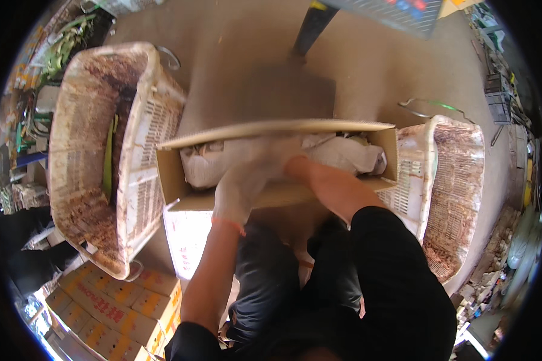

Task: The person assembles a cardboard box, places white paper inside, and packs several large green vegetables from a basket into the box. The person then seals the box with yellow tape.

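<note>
A long, narrow cardboard box point(171, 180) lies open before me, its far flap standing up. Inside are paper-wrapped bundles point(348, 153) reaching from one end to the other. My left hand point(241, 185), in a pale glove with an orange-red cuff, is in the middle of the box, over the wrapping. Beside it my right hand point(293, 158) reaches in, also at the middle. Both hands are blurred and their fingers cannot be made out, so whether they grip the bundles is not plain.
A dirty white plastic crate point(137, 135) with a long green leaf inside stands left of the box; a similar crate point(433, 180) stands right. Stacked cartons point(113, 311) bearing print lie at lower left. A dark post point(314, 31) and part of a grey basket point(397, 13) are beyond.
</note>
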`<act>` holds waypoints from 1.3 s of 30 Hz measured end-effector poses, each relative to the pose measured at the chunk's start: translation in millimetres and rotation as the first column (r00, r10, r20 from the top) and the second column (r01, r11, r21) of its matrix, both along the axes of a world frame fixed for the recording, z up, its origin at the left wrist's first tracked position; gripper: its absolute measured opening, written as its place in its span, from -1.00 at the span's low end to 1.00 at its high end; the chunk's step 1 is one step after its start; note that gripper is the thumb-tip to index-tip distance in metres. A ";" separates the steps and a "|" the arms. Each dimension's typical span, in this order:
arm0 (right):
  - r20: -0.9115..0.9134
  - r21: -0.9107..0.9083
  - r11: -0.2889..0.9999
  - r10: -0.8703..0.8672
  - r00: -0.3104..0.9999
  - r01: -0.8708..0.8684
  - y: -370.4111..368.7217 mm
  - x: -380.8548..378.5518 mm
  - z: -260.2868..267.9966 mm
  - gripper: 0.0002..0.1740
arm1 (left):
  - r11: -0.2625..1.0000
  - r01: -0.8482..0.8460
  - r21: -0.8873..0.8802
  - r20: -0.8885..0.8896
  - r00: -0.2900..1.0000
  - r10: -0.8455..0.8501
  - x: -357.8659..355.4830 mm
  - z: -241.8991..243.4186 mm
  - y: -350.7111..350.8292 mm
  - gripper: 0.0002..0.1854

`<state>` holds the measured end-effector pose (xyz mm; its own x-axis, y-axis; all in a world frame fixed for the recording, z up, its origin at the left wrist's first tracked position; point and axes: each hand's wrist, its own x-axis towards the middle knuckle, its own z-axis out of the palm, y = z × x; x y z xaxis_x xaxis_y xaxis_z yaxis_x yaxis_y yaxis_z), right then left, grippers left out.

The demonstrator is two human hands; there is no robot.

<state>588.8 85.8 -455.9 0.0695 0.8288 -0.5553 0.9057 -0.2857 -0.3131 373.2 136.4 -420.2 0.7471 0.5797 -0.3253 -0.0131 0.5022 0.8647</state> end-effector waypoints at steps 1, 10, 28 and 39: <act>0.010 -0.002 1.000 -0.030 1.000 0.030 -8.9 6.3 1.7 -0.42 | 0.969 -0.131 -0.210 -0.070 0.990 0.118 0.4 39.4 -9.0 -0.58; -0.273 0.371 0.675 -0.577 0.770 0.638 -178.5 -2.8 189.7 -0.50 | 0.919 -0.393 -0.027 -0.498 0.802 0.328 -149.1 138.1 -100.8 -0.44; -0.694 -0.337 -0.213 -0.603 -0.395 0.917 -479.4 -160.6 136.5 -0.69 | 0.236 0.328 0.915 -0.394 0.855 0.338 -175.2 201.6 -240.3 -0.23; -0.617 -0.143 0.115 -0.787 0.002 0.983 -493.6 -147.6 132.6 -0.76 | 0.294 0.344 0.892 -0.439 0.815 0.378 -179.0 201.7 -242.8 -0.22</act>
